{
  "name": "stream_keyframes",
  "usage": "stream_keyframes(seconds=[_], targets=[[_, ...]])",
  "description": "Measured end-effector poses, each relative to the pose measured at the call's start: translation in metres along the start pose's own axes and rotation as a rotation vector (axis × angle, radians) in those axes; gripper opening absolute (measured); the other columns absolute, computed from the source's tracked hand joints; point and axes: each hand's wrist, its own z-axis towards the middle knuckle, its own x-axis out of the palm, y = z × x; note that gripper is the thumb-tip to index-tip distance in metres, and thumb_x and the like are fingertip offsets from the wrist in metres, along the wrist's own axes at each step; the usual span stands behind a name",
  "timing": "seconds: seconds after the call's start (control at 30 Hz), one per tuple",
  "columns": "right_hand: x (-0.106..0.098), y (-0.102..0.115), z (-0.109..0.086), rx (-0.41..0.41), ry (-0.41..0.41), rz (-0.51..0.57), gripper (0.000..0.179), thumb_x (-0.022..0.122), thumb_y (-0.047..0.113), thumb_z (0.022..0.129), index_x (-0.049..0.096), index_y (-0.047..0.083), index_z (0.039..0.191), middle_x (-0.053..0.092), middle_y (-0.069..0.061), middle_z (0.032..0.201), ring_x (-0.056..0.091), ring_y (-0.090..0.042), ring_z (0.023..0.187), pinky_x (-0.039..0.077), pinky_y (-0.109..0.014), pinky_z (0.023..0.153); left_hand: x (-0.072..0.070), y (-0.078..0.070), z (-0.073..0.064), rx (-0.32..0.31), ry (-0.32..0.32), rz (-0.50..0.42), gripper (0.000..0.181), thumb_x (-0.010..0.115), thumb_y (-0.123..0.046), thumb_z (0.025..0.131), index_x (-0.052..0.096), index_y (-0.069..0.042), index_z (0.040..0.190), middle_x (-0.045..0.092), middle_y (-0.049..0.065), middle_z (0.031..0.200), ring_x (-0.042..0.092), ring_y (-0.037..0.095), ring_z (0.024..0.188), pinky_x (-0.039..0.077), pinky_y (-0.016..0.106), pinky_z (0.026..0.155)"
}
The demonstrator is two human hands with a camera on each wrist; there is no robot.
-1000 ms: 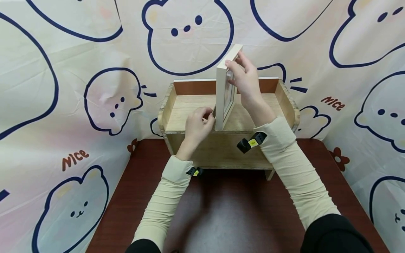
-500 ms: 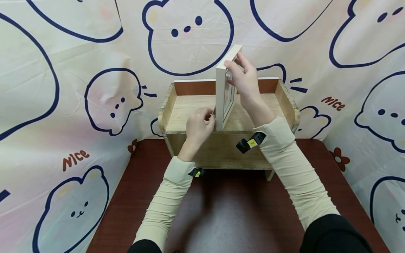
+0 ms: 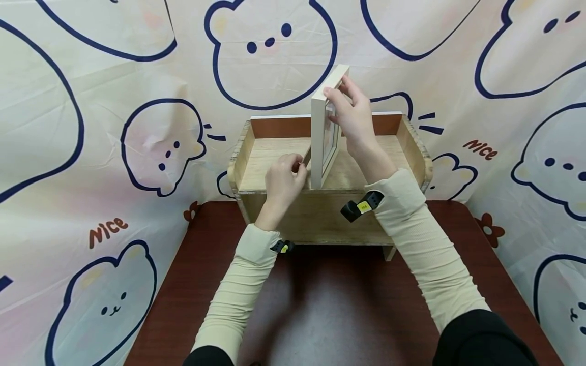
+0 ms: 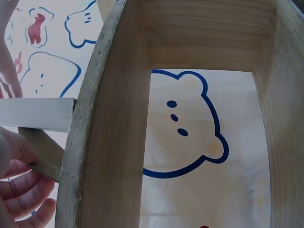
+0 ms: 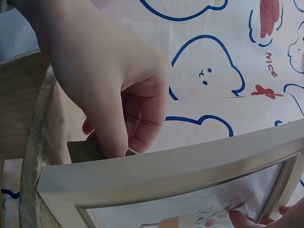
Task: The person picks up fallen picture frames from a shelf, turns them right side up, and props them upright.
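Observation:
A cream picture frame [image 3: 318, 145] stands upright on the wooden shelf [image 3: 274, 147], turned edge-on to the head view. My right hand [image 3: 356, 119] grips its upper part, thumb on the near edge and fingers over the top. Low on the frame's left side, my left hand [image 3: 284, 183] pinches the grey-brown stand flap [image 4: 45, 152] between thumb and fingers. The flap slants out from the back of the frame. In the right wrist view, the frame's glass front [image 5: 180, 218] shows a printed picture, with right fingertips [image 5: 242, 219] against it.
Raised side walls [image 3: 414, 152] and a reddish-brown back strip [image 3: 284, 127] bound the shelf top. Beneath lies a dark red-brown table [image 3: 339, 305]. A cartoon-printed cloth [image 3: 174, 76] hangs behind and at both sides. The left wrist view looks into the shelf's lower compartment [image 4: 209, 38].
My left hand has shifted slightly left, drawing the stand flap farther out from the frame's back. The right hand and the frame have stayed nearly still.

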Motion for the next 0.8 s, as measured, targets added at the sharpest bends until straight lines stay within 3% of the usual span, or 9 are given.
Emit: stream_keyframes(seconds=[0.43, 0.8], targets=[[-0.001, -0.001, 0.0, -0.009, 0.009, -0.005, 0.052, 0.055, 0.022, 0.089, 0.039, 0.017, 0.139, 0.042, -0.005, 0.132, 0.044, -0.019, 0.117, 0.04, -0.044, 0.094, -0.003, 0.007, 0.005, 0.026, -0.032, 0.023, 0.008, 0.058, -0.002, 0.076, 0.065, 0.0, 0.078, 0.062, 0.008, 0.07, 0.058, 0.02, 0.062, 0.044, 0.035, 0.053], [-0.001, -0.003, 0.002, -0.02, 0.006, 0.008, 0.052, 0.055, 0.02, 0.089, 0.039, 0.017, 0.139, 0.043, -0.005, 0.13, 0.045, -0.019, 0.116, 0.04, -0.043, 0.092, -0.005, 0.011, 0.01, 0.01, -0.034, 0.047, 0.007, 0.057, -0.001, 0.077, 0.065, 0.0, 0.078, 0.06, 0.009, 0.068, 0.055, 0.022, 0.06, 0.042, 0.036, 0.051]])
